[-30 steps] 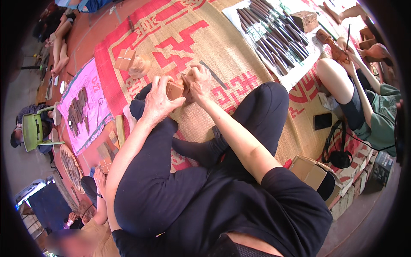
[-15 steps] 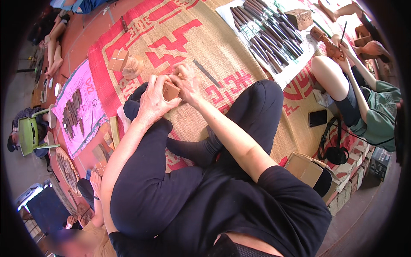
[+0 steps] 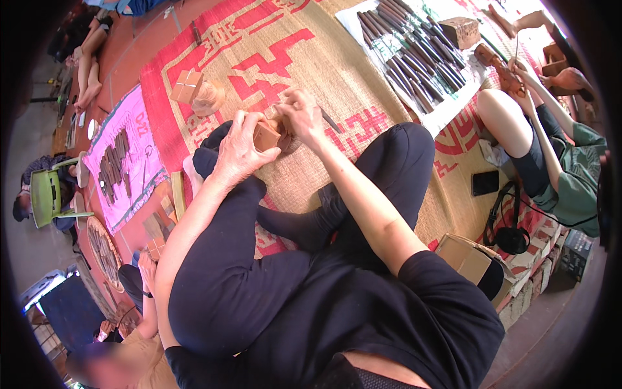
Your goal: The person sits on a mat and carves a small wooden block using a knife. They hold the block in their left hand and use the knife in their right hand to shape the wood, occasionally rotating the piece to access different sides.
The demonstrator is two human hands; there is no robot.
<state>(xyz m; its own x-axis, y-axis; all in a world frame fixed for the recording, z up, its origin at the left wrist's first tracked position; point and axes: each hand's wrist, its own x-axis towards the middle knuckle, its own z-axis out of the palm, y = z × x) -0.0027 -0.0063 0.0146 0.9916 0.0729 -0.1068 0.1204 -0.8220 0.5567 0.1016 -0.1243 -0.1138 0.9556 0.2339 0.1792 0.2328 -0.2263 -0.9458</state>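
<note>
A brown wooden block [image 3: 266,137] with a flat, squared end sits in my left hand [image 3: 236,152]; the thumb presses its near side and the fingers wrap over the far side. My right hand [image 3: 302,120] is just beyond the block, fingers bent together by its far end. What those fingers pinch, if anything, is hidden. Past my right fingers a dark flat bar [image 3: 330,121] lies on the straw mat [image 3: 291,172]. Farther left on the mat stand a squared wooden block [image 3: 186,86] with a pale line across it and a rounded, pale wooden piece [image 3: 209,98].
Rows of dark-handled tools [image 3: 424,61] cover a white cloth at the far right, beside a wooden block [image 3: 460,32]. To the right, another person holds a carved wooden piece [image 3: 495,68]. A phone [image 3: 485,183] and a cardboard box [image 3: 463,256] lie nearer. Left, a pink cloth [image 3: 139,133] carries more tools.
My right hand has shifted slightly right, away from the block, and its fingers have lifted. My left hand keeps its hold, and the block has turned a little. The whole view has shifted slightly.
</note>
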